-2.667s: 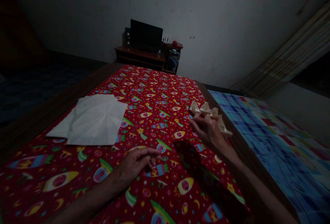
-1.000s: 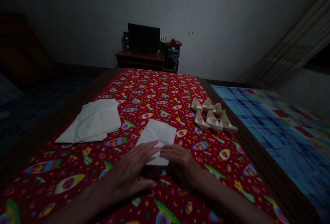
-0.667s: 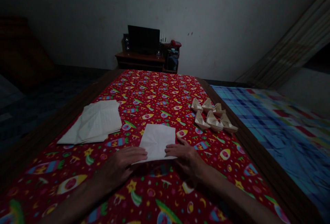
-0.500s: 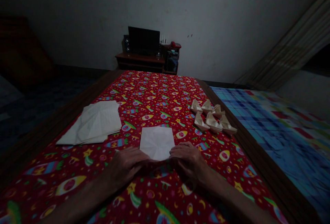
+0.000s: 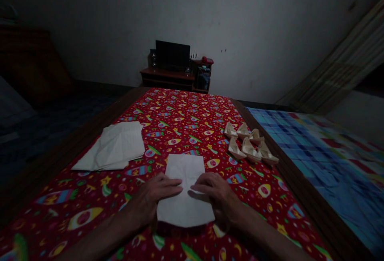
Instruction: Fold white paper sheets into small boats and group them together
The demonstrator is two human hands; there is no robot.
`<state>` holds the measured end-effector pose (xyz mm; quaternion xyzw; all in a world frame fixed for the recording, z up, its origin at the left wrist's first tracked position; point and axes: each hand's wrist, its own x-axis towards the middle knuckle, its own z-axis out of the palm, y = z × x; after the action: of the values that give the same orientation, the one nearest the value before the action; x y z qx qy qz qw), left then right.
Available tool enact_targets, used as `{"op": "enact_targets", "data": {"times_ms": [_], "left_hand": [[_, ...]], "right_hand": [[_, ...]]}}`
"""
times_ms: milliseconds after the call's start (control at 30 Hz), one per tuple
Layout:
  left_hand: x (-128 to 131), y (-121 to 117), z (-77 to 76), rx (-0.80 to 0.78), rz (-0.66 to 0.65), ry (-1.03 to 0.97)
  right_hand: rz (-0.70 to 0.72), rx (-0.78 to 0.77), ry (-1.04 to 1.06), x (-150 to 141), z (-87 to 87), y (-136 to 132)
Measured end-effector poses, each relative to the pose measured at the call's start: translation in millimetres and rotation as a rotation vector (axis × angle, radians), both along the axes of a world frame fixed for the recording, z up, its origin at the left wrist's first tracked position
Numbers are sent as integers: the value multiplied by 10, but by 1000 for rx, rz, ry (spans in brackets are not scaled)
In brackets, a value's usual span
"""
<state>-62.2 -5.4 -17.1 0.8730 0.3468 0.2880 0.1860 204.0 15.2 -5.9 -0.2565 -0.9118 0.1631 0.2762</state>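
Note:
A creased white sheet of paper (image 5: 186, 209) lies before me, its far part flat on the red cloth and its near edge slightly raised over a shadow. My left hand (image 5: 159, 195) grips its left side, with the fingers reaching over the top towards the middle crease; the thumb is hidden. From the right side, my right hand (image 5: 214, 193) holds the same sheet, fingertips bent down near the crease. Folded paper boats (image 5: 251, 151), several in two rows, stand to the right. A fanned stack of paper sheets (image 5: 115, 147) lies to the left.
The red patterned cloth (image 5: 186, 113) covers a table with dark wooden edges (image 5: 99, 141). Beyond its far end stands a cabinet with a monitor (image 5: 173, 54) and speakers. A blue checked bedspread (image 5: 288, 141) spreads out on the right.
The sheet's near part has opened out towards me, so more paper shows. Both hands have moved from its near edge onto its sides. The view has tilted up slightly.

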Motion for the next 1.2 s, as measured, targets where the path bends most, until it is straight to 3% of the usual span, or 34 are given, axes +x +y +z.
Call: {"op": "enact_targets", "data": {"times_ms": [200, 300, 467, 600, 733, 1033, 1200], "left_hand": [[-32, 62, -101, 121, 6, -72], [-55, 75, -74, 92, 56, -116], [-47, 77, 44, -161, 298, -105], [23, 86, 179, -291, 500, 48], [102, 141, 298, -322, 584, 219], [161, 251, 378, -322, 707, 320], [184, 220, 334, -206, 715, 418]], "right_hand": [[44, 74, 31, -26, -42, 39], [37, 64, 113, 2, -119, 44], [-196, -122, 146, 2, -57, -10], [-437, -296, 87, -68, 46, -1], [-592, -209, -41, -138, 94, 76], [-645, -158, -282, -187, 145, 182], [-643, -127, -310, -201, 148, 192]]}}
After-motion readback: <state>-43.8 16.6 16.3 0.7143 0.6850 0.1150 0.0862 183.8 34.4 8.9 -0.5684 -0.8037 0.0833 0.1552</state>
